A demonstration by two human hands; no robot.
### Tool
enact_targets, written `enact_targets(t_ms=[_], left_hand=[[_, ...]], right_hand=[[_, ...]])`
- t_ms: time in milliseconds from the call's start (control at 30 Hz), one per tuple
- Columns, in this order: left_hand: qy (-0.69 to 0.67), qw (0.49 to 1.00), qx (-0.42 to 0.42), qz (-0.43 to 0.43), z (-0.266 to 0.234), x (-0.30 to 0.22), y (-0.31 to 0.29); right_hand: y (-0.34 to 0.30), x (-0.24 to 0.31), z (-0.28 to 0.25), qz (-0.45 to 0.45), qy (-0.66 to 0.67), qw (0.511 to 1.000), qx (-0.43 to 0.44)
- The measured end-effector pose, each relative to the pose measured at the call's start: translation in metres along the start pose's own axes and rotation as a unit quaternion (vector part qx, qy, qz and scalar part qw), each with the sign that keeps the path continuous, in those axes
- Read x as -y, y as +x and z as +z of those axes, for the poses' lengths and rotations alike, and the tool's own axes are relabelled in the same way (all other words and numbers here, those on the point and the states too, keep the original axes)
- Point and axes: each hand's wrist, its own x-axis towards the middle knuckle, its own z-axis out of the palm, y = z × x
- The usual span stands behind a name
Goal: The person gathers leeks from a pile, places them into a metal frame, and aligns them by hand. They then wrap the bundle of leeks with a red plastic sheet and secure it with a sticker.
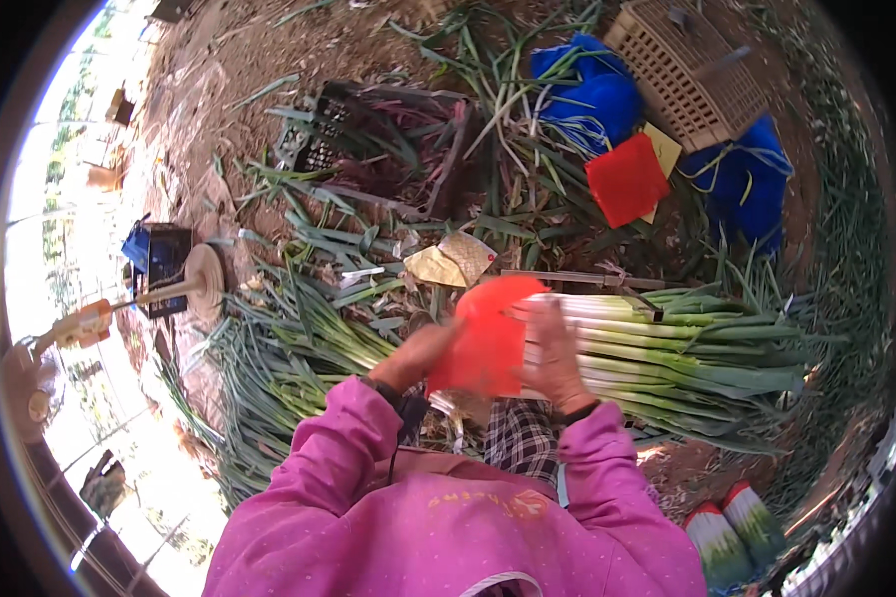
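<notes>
A bright red sheet (pixel 483 343) is held up in front of me at the white root ends of a thick bundle of leeks (pixel 657 348). My left hand (pixel 423 356) is closed on the sheet's left edge, its fingertips blurred. On the other side, my right hand (pixel 556 360) has its fingers stretched out beside the sheet and the pale stalks, with the thumb near the sheet's edge. The leeks lie sideways, green leaves to the right. A narrow bar (pixel 587 280) runs along their far side. More loose leeks (pixel 309 348) are heaped to my left.
Ahead stands a dark crate (pixel 448 164) with leaf scraps. Farther right are a stack of red sheets (pixel 627 181), blue cloth (pixel 597 95) and a tan crate (pixel 687 75). Wrapped leek bundles (pixel 752 522) lie at lower right. A pedestal fan (pixel 206 277) lies left.
</notes>
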Motion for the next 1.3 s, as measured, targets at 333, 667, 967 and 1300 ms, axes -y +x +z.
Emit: enact_targets(t_ms=[333, 667, 967, 1300], left_hand=[[-0.259, 0.956, 0.140, -0.011, 0.052, 0.080, -0.101], [-0.463, 0.830, -0.309, 0.003, 0.070, 0.181, -0.144], [-0.435, 0.847, -0.282, 0.120, 0.086, 0.212, -0.132], [0.040, 0.955, -0.231, 0.181, 0.127, 0.147, -0.131]], right_hand=[[-0.068, 0.070, -0.012, 0.001, 0.283, 0.927, 0.246], [-0.010, -0.023, -0.133, 0.199, 0.188, 0.949, 0.155], [0.138, -0.019, -0.177, -0.004, 0.049, 0.985, -0.166], [-0.098, 0.079, 0.041, 0.435, 0.543, 0.685, 0.217]])
